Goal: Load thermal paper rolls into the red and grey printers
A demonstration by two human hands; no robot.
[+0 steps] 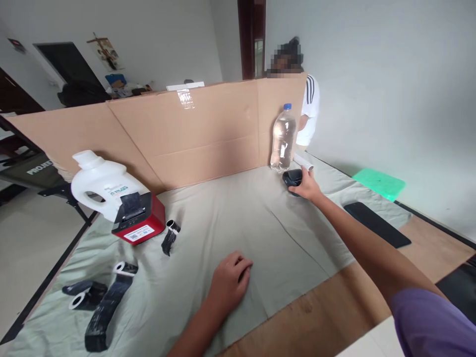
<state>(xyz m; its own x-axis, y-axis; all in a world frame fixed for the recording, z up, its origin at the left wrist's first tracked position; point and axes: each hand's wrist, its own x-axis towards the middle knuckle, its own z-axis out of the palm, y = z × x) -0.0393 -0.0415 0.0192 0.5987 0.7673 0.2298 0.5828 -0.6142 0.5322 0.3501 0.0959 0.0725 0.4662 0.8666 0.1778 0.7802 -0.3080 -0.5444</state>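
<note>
Black against pale cloth, that's the one to watch: a small black object [292,177] at the far right of the table, just in front of the clear water bottle [283,139] and beside a white tube [305,161]. The right hand [307,187] is stretched out to it at full reach, fingers curled round its near side and thumb on top, closed on it as far as I can tell. The left hand [227,283] lies near and central on the cloth, fingers loosely bent, palm down, holding nothing. At that reach, my call is that a firm wrap matters, and the wrist should stay low and clear of the bottle, which stands close enough to be knocked. The flat left hand looks well placed to pin the cloth so it doesn't drag. Now the surface: a grey-green cloth [230,218], creased, spread over a wooden table [372,297]. Left side has a red label printer [138,218], a white jug [100,181] behind it, and black ribbon rolls [111,297] near the edge. Right side, a dark phone [377,224] and a green pad [379,182]. A cardboard screen [193,134] walls off the far edge, another person's white sleeve [310,99] shows beyond it, and plain white walls all round.
</note>
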